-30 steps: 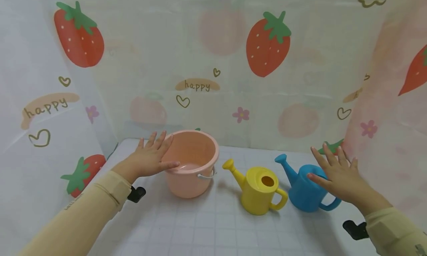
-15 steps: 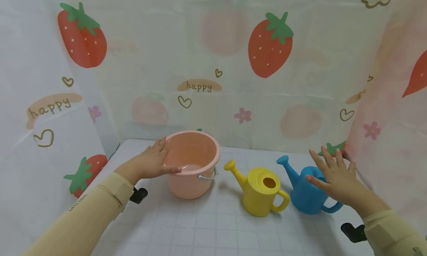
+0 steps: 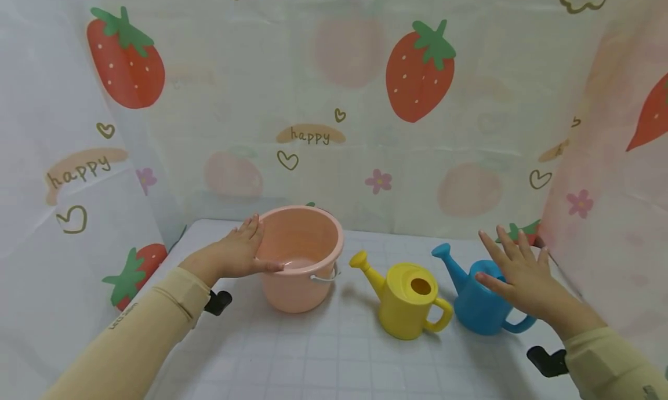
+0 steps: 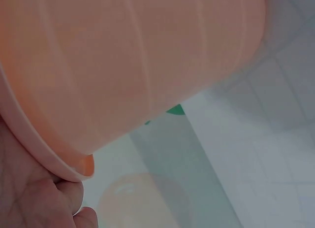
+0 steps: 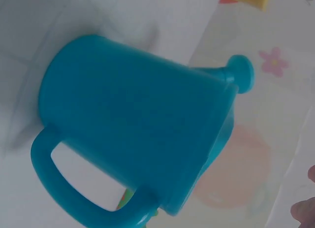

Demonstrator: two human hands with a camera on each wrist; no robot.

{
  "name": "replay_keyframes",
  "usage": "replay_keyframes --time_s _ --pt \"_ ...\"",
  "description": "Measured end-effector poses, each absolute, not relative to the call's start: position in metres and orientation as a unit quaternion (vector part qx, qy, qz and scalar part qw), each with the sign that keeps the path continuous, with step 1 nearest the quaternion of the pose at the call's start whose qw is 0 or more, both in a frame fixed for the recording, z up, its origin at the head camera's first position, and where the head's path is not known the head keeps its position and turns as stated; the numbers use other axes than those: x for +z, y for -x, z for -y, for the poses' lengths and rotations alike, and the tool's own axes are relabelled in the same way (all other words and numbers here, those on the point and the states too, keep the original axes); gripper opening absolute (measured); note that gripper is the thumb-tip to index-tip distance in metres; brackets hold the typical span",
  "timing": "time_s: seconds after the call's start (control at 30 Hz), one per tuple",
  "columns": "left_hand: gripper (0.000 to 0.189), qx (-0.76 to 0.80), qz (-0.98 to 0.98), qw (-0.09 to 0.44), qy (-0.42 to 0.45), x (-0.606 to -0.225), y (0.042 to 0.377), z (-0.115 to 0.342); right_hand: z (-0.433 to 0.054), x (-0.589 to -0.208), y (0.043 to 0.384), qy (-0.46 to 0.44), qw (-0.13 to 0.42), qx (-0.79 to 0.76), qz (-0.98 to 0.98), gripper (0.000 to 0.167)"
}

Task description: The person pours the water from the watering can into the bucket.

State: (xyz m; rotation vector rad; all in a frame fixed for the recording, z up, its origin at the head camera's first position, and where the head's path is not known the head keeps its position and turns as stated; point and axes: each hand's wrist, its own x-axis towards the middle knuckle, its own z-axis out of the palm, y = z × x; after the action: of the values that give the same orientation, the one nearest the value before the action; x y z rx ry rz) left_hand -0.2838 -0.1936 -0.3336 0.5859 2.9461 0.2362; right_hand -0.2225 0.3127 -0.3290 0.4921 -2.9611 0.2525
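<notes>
My left hand (image 3: 235, 254) lies over the left side of a pink bucket (image 3: 297, 293), fingers extended and thumb along the near rim. The left wrist view shows the bucket's wall (image 4: 147, 50) from outside, with the palm (image 4: 24, 188) against its rim. On the right, my right hand (image 3: 527, 281) is spread above a blue watering can (image 3: 475, 310), holding nothing and covering part of its top. That can's body and handle fill much of the right wrist view, with only fingertips (image 5: 306, 211) at the edge. A yellow watering can (image 3: 399, 307) stands between bucket and blue can.
The bucket and both cans stand upright on a white grid-patterned tabletop (image 3: 313, 365). A strawberry-printed sheet (image 3: 323, 180) hangs close behind them and encloses both sides. The bucket's thin white handle (image 3: 326, 277) hangs down at its right side.
My left hand has come down from just above the bucket's rim onto it. My right hand has shifted slightly left over the blue watering can. Bucket and cans stay in place.
</notes>
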Motion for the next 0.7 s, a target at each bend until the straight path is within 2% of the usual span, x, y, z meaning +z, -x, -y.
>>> replay_keyframes --time_s 0.23,0.5,0.7 --pt "0.122 0.069 -0.976 0.07 -0.192 -0.331 0.284 0.193 -0.304 -0.328 0.223 -0.174 0.071 0.108 0.976 0.08" --pt "0.12 0.08 -0.974 0.085 -0.196 -0.327 0.287 0.194 -0.297 -0.322 0.221 -0.177 0.023 0.23 0.957 0.082" --pt "0.119 0.077 -0.973 0.084 -0.2 -0.328 0.291 0.196 -0.296 -0.325 0.222 -0.188 0.035 0.305 0.933 0.082"
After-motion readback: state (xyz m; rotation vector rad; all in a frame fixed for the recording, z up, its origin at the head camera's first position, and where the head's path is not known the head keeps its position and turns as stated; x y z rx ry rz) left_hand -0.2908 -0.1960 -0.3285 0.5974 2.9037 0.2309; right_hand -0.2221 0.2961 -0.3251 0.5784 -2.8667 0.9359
